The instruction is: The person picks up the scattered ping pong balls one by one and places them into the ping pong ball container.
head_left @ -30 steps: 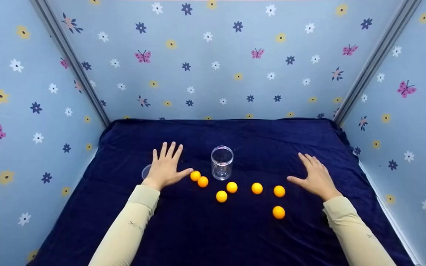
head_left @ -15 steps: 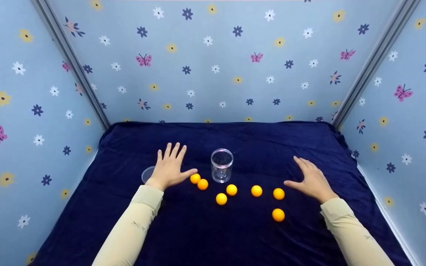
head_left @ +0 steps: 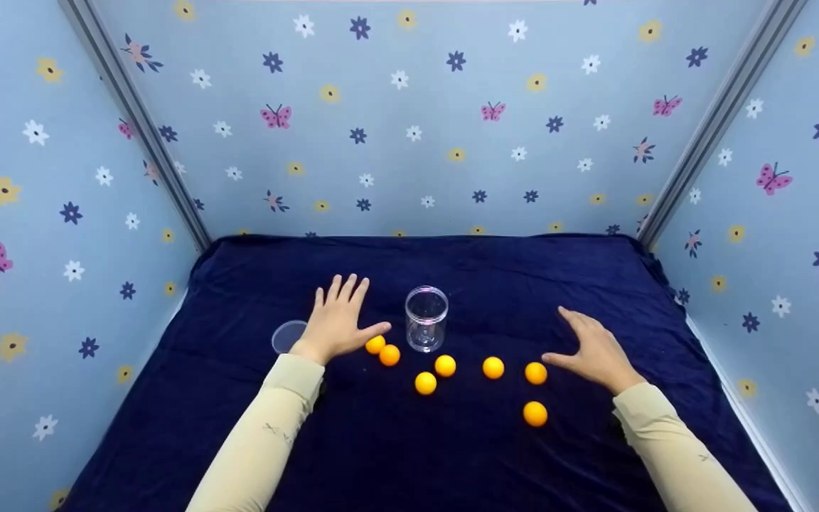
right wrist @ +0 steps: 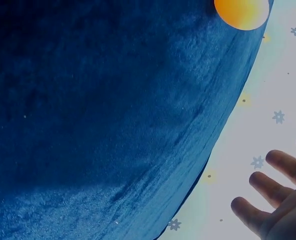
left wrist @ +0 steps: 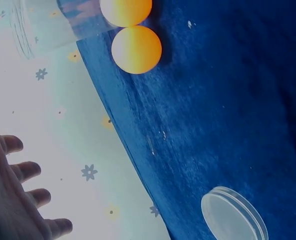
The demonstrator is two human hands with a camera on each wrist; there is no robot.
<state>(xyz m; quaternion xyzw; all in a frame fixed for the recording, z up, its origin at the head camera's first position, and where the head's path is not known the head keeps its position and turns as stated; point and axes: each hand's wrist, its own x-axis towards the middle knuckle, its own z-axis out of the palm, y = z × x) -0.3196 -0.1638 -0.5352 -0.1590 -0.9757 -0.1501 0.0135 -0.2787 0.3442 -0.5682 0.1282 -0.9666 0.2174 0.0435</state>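
A clear, round plastic jar [head_left: 426, 320] stands upright in the middle, its mouth uncovered. Several orange ping-pong balls [head_left: 445, 366] lie scattered in front of it and to both sides. My left hand [head_left: 335, 323] is left of the jar with fingers spread, its thumb overlapping a pair of balls [left wrist: 137, 50] in the head view. Beside that hand's wrist lies a clear round lid [left wrist: 235, 215], partly covered by the hand in the head view. To the right, my right hand [head_left: 598, 353] has its fingers extended, thumb tip near the rightmost balls [head_left: 536, 373]. Neither hand holds anything.
A dark blue velvety cloth [head_left: 395, 455] covers the table, wrinkled near its right side. Pale blue walls [head_left: 409, 156] with flowers and butterflies enclose the back and both sides, with grey metal posts [head_left: 726, 117] at the corners.
My left hand has moved to the right, uncovering more of the lid. The right hand has shifted slightly left toward the balls. The balls and jar have stayed in place.
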